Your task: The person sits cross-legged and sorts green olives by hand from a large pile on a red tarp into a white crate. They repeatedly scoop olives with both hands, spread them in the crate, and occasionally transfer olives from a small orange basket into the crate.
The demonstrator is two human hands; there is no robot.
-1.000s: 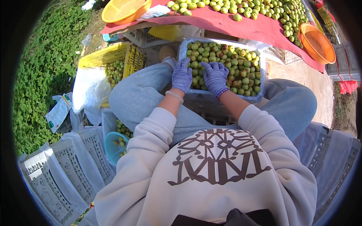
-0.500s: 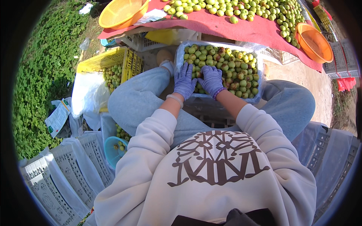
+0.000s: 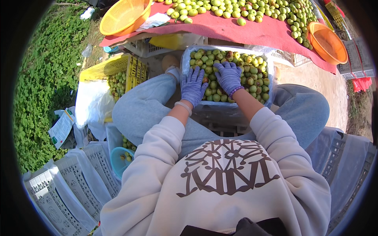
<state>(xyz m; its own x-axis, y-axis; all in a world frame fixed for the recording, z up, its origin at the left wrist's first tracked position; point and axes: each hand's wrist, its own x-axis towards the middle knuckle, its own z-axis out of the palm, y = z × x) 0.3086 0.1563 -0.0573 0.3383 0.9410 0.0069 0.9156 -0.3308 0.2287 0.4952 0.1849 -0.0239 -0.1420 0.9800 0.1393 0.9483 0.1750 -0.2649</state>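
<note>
We are sitting low before a worktop [image 3: 252,33] draped in red cloth and heaped with small green fruit, an orange basket [image 3: 328,41] at its right end and a yellow one [image 3: 124,15] at its left. Between our knees we are keeping a plastic-lined crate of green fruit [image 3: 256,82], a few pieces blushed brown. To our left a yellow crate [image 3: 118,70] is holding more fruit, and pale empty crates [image 3: 67,188] are lying by the grass, with a small blue bowl [image 3: 118,159] just beside our thigh. Both hands are working in purple gloves. Our left hand [image 3: 193,85] is lying flat on the fruit at the crate's near left, fingers spread, its grip released. Our right hand [image 3: 229,76] is pressing down near the middle, fingers splayed and slightly curled, grasping nothing we can make out. To sort well, we judge that we should be rolling the fruit lightly under the palms, turning up hidden sides, and lifting out blemished pieces without bruising neighbours
</note>
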